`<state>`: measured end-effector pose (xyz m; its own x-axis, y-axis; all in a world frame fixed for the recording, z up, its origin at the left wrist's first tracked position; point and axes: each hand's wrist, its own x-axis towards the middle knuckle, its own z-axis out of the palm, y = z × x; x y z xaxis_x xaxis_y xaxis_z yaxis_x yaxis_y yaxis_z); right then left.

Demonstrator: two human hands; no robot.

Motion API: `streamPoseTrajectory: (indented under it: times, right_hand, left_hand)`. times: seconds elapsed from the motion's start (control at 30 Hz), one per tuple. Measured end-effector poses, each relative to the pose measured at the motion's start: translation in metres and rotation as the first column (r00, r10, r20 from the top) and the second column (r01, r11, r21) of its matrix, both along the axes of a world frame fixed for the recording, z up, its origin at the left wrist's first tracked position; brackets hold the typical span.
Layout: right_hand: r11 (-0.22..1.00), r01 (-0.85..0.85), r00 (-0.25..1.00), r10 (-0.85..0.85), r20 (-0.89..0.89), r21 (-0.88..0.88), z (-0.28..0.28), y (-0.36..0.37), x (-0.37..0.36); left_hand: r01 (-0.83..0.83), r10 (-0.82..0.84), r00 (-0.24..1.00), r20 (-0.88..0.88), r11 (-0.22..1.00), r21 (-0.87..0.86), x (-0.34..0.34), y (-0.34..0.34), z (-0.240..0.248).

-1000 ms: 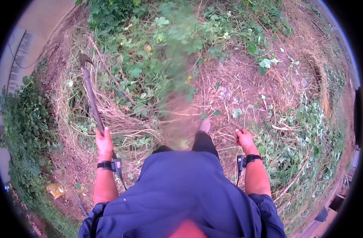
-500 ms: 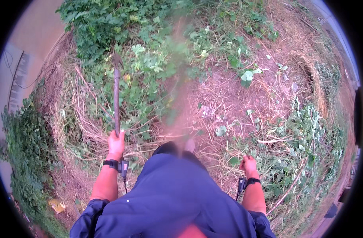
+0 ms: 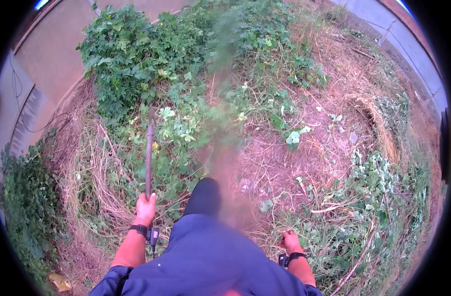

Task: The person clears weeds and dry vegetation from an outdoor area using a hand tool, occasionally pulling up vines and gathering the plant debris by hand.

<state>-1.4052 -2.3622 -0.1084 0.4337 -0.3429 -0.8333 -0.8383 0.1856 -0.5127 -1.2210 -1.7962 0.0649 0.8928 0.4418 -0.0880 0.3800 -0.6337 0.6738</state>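
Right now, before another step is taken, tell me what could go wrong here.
Tripping: tangled dry stems lie across the ground to both sides of the forward leg, so a foot might snag.

Catching: the long-handled tool points toward leafy vines, and its far end could get hooked up in them.

Twisting: only the left hand grips the tool, near its lower end, so it might turn if it snags.
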Motion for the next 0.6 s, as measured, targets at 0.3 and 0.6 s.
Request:
streamPoseTrajectory:
  times: [0.3, 0.6]
  right_hand:
    - [0.999, 0.031, 0.999, -0.031, 0.031, -0.008, 0.013, -0.009, 0.076]
    - [0.993, 0.01, 0.996, 0.0, 0.085, -0.114, 0.039, -0.026, 0.241]
  left_hand:
    - [-0.016, 0.016, 1.0, 0.008, 1.0, -0.018, 0.043, 0.013, -0.045]
    - [-0.062, 0.054, 0.993, -0.105, 0.995, -0.076, 0.196, -0.012, -0.079]
